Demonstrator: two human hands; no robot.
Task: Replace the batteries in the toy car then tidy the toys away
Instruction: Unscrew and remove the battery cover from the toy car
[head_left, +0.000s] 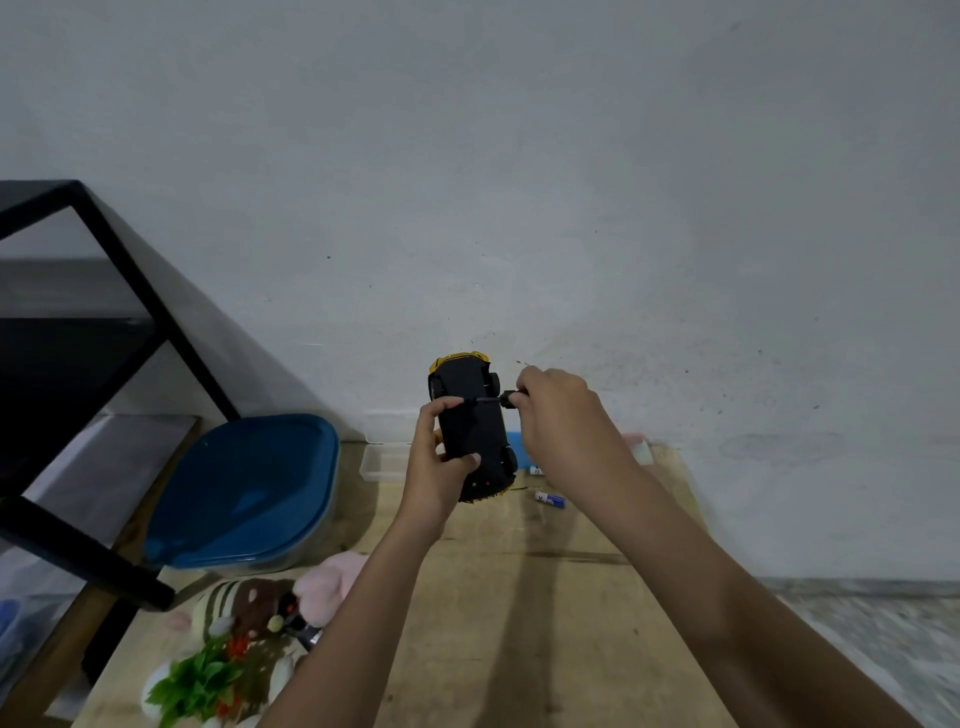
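Yellow toy car (470, 421), just one, belly-up above the table (519, 623): our left hand (441, 467) grips its left side, our right hand (561, 415) pinches one screwdriver (485, 400) against its underside. Two batteries (549, 499) lie just right.

No text can be read; the marks on the blue-and-white battery (550, 499) right of frame centre are too blurred.

Black metal rack (171, 330) at left, grey wall (571, 182) behind, wooden tabletop (519, 623)
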